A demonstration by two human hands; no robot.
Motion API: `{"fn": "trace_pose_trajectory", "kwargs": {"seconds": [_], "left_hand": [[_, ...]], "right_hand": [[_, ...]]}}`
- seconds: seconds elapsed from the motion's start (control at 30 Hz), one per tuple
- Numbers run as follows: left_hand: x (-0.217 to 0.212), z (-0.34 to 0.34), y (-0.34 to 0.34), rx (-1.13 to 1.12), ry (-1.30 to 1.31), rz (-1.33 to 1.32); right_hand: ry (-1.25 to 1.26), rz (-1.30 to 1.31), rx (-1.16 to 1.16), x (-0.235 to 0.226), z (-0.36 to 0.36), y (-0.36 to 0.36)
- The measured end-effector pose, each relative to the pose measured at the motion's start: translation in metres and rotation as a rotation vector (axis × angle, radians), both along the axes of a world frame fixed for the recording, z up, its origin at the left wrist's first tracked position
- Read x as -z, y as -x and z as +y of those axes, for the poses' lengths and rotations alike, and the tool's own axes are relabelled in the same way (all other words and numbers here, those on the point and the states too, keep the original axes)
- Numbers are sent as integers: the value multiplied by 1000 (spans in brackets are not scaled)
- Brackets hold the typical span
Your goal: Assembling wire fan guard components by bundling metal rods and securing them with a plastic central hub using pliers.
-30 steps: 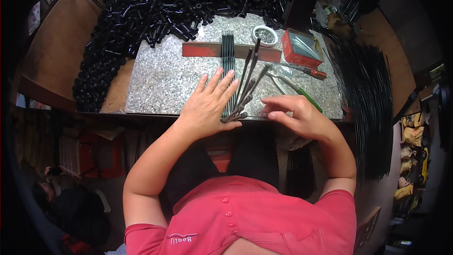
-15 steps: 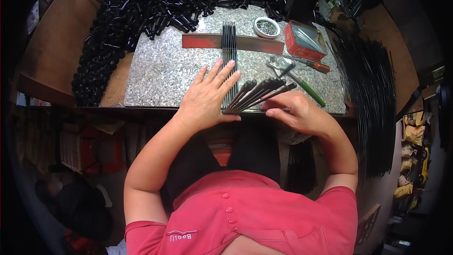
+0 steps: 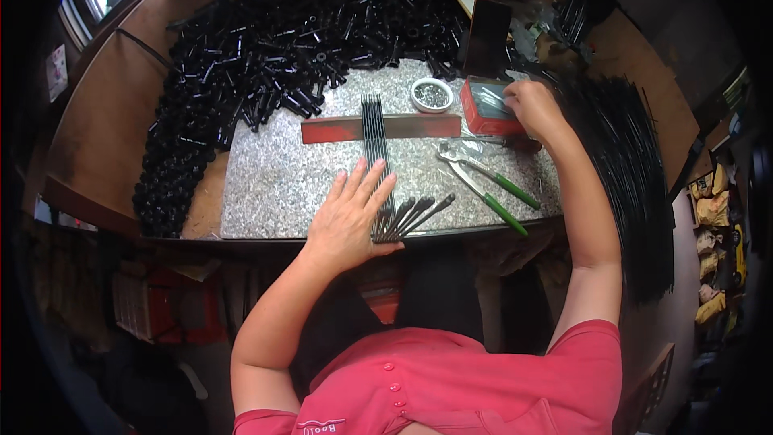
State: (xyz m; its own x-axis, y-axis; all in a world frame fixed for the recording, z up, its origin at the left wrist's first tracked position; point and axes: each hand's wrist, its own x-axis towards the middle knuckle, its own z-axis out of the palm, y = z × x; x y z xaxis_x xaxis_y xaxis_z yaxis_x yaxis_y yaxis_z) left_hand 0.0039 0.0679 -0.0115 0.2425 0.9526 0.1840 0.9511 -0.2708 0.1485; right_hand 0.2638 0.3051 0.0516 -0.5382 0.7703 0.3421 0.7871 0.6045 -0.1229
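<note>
Far to the left, a big heap of short black tubes (image 3: 266, 48) lies piled up on the brown workbench (image 3: 113, 113), curling around the speckled metal plate (image 3: 274, 185) so the pieces are close at hand. On that plate a flat red bar (image 3: 338, 128) lies sideways, and a neat row of thin black rods (image 3: 373, 125) crosses over it; the bar looks like a stop that keeps them lined up. The left hand (image 3: 348, 221) lies flat and open, fingers spread, pressing on the near ends of those rods, probably so they do not roll away. Just beside its fingertips a small fan of loose dark rods (image 3: 419, 213) rests at the plate's front edge, touching the hand. Behind the bar sits a small round white tin (image 3: 431, 94) with tiny bits inside. Next, green-handled pliers (image 3: 487, 185) lie on the plate, not touched by anyone. The right hand (image 3: 533, 106) reaches up to a red box (image 3: 487, 109) and its fingers curl at the box's edge; I cannot tell if it has picked anything up. On the far right, a long bundle of black rods (image 3: 636, 169) lies along the bench edge.
</note>
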Motion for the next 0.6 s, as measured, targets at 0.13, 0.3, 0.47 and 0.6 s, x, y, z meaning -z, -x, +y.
{"fn": "trace_pose_trajectory", "kwargs": {"seconds": [0.13, 0.3, 0.47, 0.6], "left_hand": [[-1, -2, 0, 12, 16, -48], [-2, 1, 1, 43, 35, -67], [-4, 3, 0, 47, 46, -62], [-6, 2, -1, 48, 56, -41]], "right_hand": [[132, -122, 74, 0, 7, 9], [79, -176, 57, 13, 18, 3], [44, -122, 100, 15, 21, 0], [28, -15, 140, 7, 15, 10]]}}
